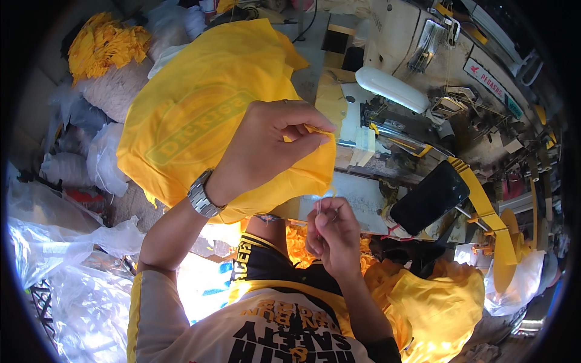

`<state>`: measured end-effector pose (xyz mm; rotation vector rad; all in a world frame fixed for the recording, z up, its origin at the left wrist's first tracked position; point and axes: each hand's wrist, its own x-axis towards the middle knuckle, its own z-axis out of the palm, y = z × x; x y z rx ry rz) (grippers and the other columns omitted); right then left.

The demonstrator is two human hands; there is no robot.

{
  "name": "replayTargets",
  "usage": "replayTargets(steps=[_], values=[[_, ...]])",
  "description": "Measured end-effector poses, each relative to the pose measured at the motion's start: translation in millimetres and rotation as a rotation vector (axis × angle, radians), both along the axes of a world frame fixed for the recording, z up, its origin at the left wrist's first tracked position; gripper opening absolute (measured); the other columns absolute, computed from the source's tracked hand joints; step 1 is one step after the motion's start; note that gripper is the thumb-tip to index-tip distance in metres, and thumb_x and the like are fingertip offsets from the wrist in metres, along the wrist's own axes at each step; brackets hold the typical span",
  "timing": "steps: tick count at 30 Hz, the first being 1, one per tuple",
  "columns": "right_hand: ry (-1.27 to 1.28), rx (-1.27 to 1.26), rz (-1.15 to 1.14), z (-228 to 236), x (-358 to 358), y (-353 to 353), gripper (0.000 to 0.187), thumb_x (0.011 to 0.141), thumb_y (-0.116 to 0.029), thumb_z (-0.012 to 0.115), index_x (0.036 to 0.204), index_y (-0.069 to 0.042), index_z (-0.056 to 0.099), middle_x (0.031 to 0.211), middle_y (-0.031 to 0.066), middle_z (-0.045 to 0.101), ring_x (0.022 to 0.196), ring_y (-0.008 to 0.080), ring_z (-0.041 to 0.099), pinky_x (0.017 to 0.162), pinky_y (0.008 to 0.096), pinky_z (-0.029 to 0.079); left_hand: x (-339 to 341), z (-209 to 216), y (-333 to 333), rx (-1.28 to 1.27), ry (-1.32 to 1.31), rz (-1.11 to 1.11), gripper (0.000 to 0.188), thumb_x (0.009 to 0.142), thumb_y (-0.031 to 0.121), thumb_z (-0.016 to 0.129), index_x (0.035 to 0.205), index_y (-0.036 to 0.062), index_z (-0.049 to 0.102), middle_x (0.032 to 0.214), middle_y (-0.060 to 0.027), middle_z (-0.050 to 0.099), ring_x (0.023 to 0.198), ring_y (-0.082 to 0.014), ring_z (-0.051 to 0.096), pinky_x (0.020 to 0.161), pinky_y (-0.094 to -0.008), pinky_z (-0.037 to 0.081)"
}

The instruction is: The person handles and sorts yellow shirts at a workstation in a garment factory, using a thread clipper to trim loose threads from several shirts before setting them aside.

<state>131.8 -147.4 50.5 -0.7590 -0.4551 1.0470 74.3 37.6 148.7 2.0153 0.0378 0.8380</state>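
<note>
My left hand point(273, 140), with a metal watch on its wrist, pinches the lower edge of a large yellow garment point(200, 103) that carries a faint round print. The garment spreads up and to the left over the work surface. Just below that edge, my right hand point(331, 233) holds a small thread snipper point(319, 209), its tips pointing up at a loose thread hanging from the fabric's corner. Both hands sit close together in front of an industrial sewing machine point(417, 66).
A black phone point(430, 196) lies on the machine table at right, beside a yellow strap point(484, 209). More yellow garments point(439, 305) are heaped at lower right, yellow pieces point(106, 45) at upper left. Clear plastic bags point(54, 254) crowd the left side.
</note>
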Motion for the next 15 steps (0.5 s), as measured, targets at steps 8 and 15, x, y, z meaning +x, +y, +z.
replayTargets(steps=[8,15], values=[[-0.112,0.064,-0.086,18,18,21,0.018,0.093,-0.008,0.06,0.103,-0.004,0.046,0.085,0.0029,0.05,0.049,0.0044,0.039,0.043,0.0195,0.03,-8,1,-5,0.039,0.047,0.06,0.015,0.082,-0.002,0.065,0.097,-0.0015,0.068,0.088,-0.0088,0.069,0.076,-0.0127,0.067,0.071,-0.0242,0.055],[-0.25,0.07,-0.293,7,19,23,0.026,0.088,-0.007,0.068,0.104,-0.003,0.049,0.096,0.0015,0.052,0.055,0.0019,0.041,0.047,0.0174,0.034,-9,3,-5,-0.071,0.058,0.059,0.014,0.083,0.0,0.068,0.096,-0.0024,0.068,0.083,-0.0057,0.068,0.073,-0.0086,0.065,0.065,-0.021,0.052]])
